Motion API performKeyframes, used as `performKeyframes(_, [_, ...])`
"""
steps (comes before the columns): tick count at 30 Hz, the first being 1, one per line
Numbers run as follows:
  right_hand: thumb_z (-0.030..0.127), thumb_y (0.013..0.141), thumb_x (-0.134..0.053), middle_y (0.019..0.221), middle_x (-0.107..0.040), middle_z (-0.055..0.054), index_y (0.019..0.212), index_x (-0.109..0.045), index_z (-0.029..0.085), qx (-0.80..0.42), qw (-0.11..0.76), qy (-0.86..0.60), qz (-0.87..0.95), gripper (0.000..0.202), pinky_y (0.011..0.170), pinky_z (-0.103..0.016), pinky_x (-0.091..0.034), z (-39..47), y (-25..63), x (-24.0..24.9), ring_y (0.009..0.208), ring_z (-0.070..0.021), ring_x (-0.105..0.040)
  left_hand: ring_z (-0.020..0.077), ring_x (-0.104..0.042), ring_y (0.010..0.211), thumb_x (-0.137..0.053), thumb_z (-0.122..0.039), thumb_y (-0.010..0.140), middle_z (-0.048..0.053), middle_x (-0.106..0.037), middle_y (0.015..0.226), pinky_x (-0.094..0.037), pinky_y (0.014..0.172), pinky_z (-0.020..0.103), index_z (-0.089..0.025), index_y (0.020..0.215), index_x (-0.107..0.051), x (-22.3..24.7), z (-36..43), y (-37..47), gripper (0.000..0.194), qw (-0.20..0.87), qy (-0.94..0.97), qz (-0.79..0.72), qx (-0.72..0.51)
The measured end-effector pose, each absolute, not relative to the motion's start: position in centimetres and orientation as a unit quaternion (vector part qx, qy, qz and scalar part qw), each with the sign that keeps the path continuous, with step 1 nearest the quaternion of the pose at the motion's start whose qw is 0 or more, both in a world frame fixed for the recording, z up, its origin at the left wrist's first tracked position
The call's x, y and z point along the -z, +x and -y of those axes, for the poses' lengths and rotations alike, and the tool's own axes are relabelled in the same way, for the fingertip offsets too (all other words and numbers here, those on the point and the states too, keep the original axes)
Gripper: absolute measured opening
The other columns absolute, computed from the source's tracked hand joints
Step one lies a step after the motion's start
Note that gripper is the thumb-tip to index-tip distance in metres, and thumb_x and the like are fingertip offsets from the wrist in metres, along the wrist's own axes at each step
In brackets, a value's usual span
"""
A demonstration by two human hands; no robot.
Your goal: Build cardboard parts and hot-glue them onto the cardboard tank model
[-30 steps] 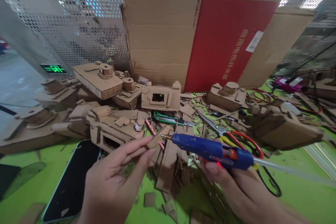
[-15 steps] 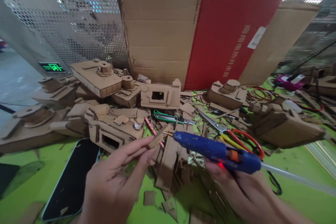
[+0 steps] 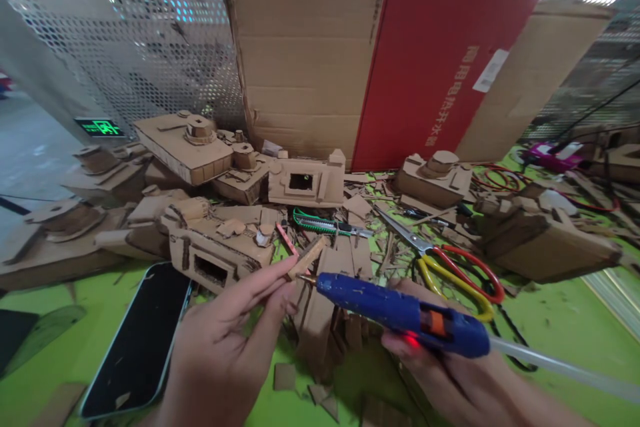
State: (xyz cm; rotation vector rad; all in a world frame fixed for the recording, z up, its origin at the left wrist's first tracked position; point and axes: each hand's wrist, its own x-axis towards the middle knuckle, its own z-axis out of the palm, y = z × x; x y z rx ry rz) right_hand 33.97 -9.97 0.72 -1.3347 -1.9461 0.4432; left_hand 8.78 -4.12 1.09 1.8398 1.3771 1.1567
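Between its thumb and fingers my left hand [image 3: 225,340] pinches a narrow cardboard strip [image 3: 313,255], which slants up to the right. My right hand [image 3: 440,367] is wrapped round a blue hot glue gun [image 3: 380,303]; a red light glows near its grip and a clear glue stick [image 3: 545,363] sticks out of its back end. The gun's metal nozzle points left, close to the lower edge of the strip by my left fingertips; whether it touches, I cannot tell. Beneath both hands lie cardboard offcuts [image 3: 315,327] on the green table.
Several cardboard models, one with a window opening [image 3: 306,183], stand along the back and left. A green utility knife [image 3: 325,222] and red-and-yellow scissors [image 3: 440,260] lie behind the glue gun. A phone [image 3: 140,340] rests at left. A large cardboard box [image 3: 305,67] stands behind.
My right hand has brought the glue gun down and to the left, so its nozzle moved from the strip's upper part toward my left fingertips. My left hand has hardly moved.
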Motion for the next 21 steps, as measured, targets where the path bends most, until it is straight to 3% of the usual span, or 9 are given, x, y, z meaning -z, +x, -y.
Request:
performKeyframes(3, [0.034, 0.109, -0.053, 0.078, -0.069, -0.003, 0.092, -0.061, 0.029, -0.176, 0.357, -0.522, 0.754, 0.019, 0.052, -0.030, -0.059, 10.1, 34.2, -0.2, 0.061, -0.0202, -0.065, 0.0197, -0.089, 0.091, -0.080, -0.025, 0.093, -0.005, -0.091, 0.110, -0.070, 0.083, 0.019, -0.038, 0.114, -0.088, -1.0, 4.2, 8.7, 0.025, 0.300, 0.678, -0.518, -0.427])
performKeyframes(7, [0.043, 0.109, -0.053, 0.065, -0.061, -0.002, 0.093, -0.066, 0.028, -0.103, 0.359, -0.589, 0.717, 0.025, 0.055, -0.037, -0.060, 10.3, 34.8, 1.2, 0.055, -0.0240, -0.060, 0.0182, -0.088, 0.080, -0.080, -0.023, 0.092, -0.003, -0.092, 0.102, -0.070, 0.075, 0.018, -0.036, 0.112, -0.088, -0.9, 4.2, 8.9, 0.025, 0.347, 0.636, -0.513, -0.460])
performKeyframes(11, [0.042, 0.108, -0.054, 0.059, -0.059, -0.004, 0.095, -0.072, 0.030, -0.096, 0.367, -0.604, 0.701, 0.025, 0.061, -0.043, -0.062, 10.2, 35.3, 1.9, 0.063, -0.0312, -0.067, 0.0146, -0.085, 0.071, -0.082, -0.024, 0.090, -0.005, -0.091, 0.091, -0.067, 0.070, 0.014, -0.036, 0.110, -0.088, -1.2, 4.3, 9.2, 0.024, 0.361, 0.611, -0.519, -0.477])
performKeyframes(17, [0.042, 0.107, -0.056, 0.070, -0.065, -0.004, 0.106, -0.070, 0.032, -0.118, 0.373, -0.571, 0.721, 0.017, 0.053, -0.040, -0.057, 10.5, 34.9, 1.6, 0.055, -0.0258, -0.060, 0.0132, -0.084, 0.069, -0.083, -0.022, 0.089, -0.006, -0.090, 0.087, -0.067, 0.070, 0.013, -0.038, 0.107, -0.088, -1.3, 4.3, 9.1, 0.025, 0.392, 0.593, -0.511, -0.483])
performKeyframes(21, [0.044, 0.110, -0.050, 0.056, -0.049, 0.000, 0.098, -0.068, 0.031, -0.064, 0.355, -0.600, 0.715, 0.025, 0.040, -0.036, -0.042, 10.0, 34.8, 1.5, 0.043, -0.0236, -0.047, 0.0142, -0.084, 0.068, -0.085, -0.021, 0.085, -0.005, -0.091, 0.087, -0.066, 0.068, 0.012, -0.036, 0.105, -0.089, -1.5, 4.2, 9.1, 0.025, 0.393, 0.591, -0.517, -0.478])
